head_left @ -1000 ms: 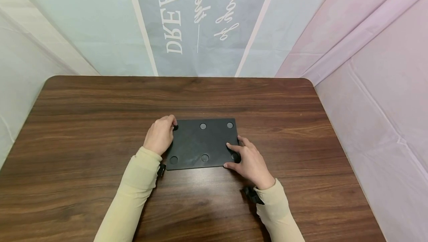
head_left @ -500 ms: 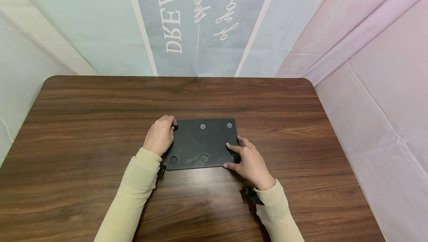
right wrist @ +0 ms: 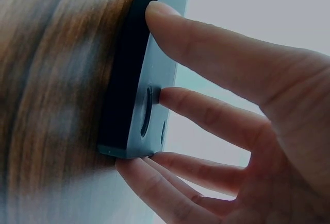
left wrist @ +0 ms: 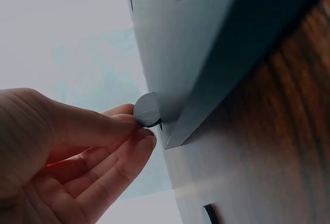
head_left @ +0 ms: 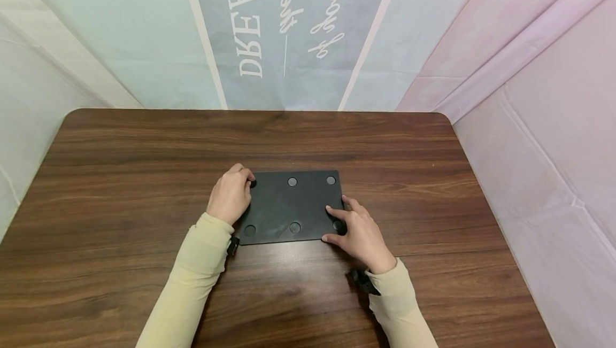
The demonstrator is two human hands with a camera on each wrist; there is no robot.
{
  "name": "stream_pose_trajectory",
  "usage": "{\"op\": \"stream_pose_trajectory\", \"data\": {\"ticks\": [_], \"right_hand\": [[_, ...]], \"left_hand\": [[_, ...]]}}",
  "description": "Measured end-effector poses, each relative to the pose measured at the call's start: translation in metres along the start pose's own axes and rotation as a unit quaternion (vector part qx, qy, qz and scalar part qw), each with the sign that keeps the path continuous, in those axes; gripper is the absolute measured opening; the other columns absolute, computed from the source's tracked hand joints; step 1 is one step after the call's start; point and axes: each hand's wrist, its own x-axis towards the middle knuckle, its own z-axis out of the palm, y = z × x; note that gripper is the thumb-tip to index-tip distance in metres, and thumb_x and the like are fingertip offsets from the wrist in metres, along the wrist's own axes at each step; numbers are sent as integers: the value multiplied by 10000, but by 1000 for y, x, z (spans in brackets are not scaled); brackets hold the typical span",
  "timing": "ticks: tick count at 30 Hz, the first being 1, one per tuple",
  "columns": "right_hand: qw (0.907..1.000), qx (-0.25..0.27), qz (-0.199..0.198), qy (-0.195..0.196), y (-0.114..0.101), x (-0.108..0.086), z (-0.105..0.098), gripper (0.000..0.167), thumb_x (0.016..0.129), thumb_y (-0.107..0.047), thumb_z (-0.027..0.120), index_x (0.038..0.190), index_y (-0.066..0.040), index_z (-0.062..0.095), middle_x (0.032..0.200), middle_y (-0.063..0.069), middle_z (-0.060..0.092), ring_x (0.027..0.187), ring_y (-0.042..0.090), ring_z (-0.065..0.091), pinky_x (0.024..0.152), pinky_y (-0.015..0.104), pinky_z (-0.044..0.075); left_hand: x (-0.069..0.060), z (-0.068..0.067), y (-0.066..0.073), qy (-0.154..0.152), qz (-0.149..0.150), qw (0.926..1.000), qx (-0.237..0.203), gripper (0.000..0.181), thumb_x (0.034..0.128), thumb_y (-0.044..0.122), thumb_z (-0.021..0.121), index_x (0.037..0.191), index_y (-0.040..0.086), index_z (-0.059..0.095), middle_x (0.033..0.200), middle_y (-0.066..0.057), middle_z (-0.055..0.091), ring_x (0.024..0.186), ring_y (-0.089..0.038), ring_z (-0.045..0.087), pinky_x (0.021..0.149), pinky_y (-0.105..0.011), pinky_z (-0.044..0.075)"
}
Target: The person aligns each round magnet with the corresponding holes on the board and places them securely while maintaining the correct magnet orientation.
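The black rectangular board (head_left: 289, 206) lies around the middle of your scene, between your two hands. At the far side you have a printed fabric backdrop (head_left: 269, 32) with white lettering, and below it the brown wood-grain bench (head_left: 293, 300) that carries the board. Pale yellow sleeves (head_left: 190, 278) cover your arms. Your right hand (head_left: 363, 233) is at the board's near right corner, fingers spread wide: thumb on the near edge, index fingertip on the top, others at the right edge. Your left hand (head_left: 230, 195) is at the far left corner, fingers drawn narrow, pinching a small dark disc (left wrist: 148, 110) tilted just at the board. You can see five round circles (head_left: 295, 227) on the top: three along the near edge, two along the far; whether they are filled, you cannot tell.
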Motion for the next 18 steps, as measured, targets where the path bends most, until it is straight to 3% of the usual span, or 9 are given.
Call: {"op": "stream_pose_trajectory", "data": {"ticks": [18], "right_hand": [[10000, 8, 4, 42, 0, 0, 1, 628, 708, -297, 855, 1272, -121, 641, 1437, 266, 423, 1268, 462, 456, 946, 579, 450]], "left_hand": [[0, 4, -3, -102, -48, 9997, 207, 149, 885, -42, 599, 973, -39, 718, 929, -153, 637, 797, -315, 651, 636, -431, 554]]}}
